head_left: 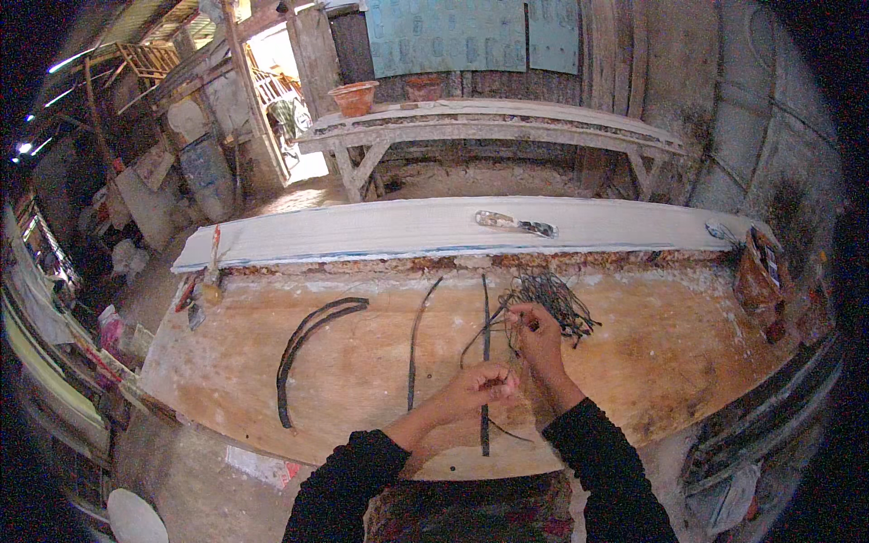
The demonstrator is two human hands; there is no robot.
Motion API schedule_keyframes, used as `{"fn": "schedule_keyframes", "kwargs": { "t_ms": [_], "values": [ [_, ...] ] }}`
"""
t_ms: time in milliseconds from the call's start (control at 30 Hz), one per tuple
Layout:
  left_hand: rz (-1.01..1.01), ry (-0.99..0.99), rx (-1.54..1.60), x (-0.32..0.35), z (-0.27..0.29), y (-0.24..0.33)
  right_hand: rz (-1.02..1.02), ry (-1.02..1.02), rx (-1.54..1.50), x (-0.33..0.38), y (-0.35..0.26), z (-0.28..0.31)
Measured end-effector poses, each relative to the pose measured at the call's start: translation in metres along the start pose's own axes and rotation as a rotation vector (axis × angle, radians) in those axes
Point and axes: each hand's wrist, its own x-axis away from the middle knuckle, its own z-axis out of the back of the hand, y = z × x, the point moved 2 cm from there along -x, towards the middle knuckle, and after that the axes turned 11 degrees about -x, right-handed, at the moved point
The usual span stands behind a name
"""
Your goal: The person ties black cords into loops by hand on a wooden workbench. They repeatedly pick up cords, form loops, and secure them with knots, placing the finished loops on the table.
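My right hand (538,333) is closed in a pinch on a thin black strand, beside a tangled bundle of thin black strands (563,306) on the wooden board (226,362). My left hand (472,389) is lower and to the left, with curled fingers pressed together. What it holds, if anything, is too small to make out. A straight flat black strip (486,425) lies upright in view, partly behind my left hand. Farther left lie a thin black strip (414,353) and a curved, doubled black strip (294,348).
A scraper-like tool (516,223) lies on the white ledge (362,228) behind the board. A brush (214,271) stands at the left, and a worn orange-brown container (759,276) at the right. A long bench (507,122) holding an orange pot (353,98) stands farther back.
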Motion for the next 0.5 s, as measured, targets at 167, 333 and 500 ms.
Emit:
{"fn": "schedule_keyframes", "kwargs": {
  "t_ms": [167, 333, 500],
  "values": [
    [0.204, 0.024, 0.032, 0.004, 0.021, 0.013, -0.074, -0.024, -0.047, 0.003, 0.018, 0.0],
    [0.215, 0.564, -0.06, 0.004, 0.068, 0.011, 0.067, -0.099, 0.032, 0.008, -0.002, -0.002],
    [0.346, 0.971, -0.209, 0.012, 0.099, 0.007, -0.135, -0.352, -0.127, 0.03, -0.022, -0.018]
  ]
}}
